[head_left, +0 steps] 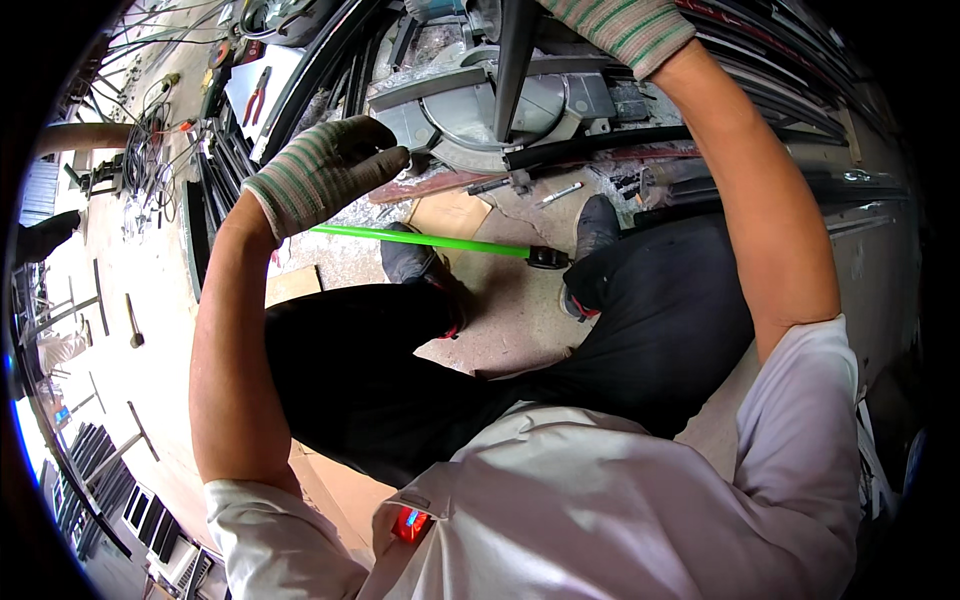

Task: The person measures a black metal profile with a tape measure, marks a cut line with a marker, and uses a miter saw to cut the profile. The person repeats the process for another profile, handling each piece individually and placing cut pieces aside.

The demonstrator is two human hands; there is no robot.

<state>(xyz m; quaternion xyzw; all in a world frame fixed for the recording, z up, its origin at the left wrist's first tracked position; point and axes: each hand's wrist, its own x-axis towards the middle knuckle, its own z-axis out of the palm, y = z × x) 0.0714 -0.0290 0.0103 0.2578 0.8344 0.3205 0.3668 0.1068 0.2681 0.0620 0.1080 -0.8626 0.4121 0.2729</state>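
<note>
My left hand (322, 172), in a grey glove with green stripes, hovers left of a mitre saw (490, 108). Its fingers are curled, the thumb stands apart, and no object shows between them. My right hand (625, 28), in a matching glove, reaches past the upper edge beside a dark, narrow upright part (515, 65) over the saw's round base. Its fingers are cut off, so any grip is hidden. Below my left hand, a bright green strip (430, 239) runs across to a black end piece (547, 257) between my shoes; it looks like a tape measure.
Long dark profiles (780, 85) lie stacked at the right, with more at the left of the saw. Red-handled pliers (257, 97) rest on a white sheet. A marker (560, 194) and a flat tan board (450, 213) lie before the saw. Tangled cable (150, 145) is farther left.
</note>
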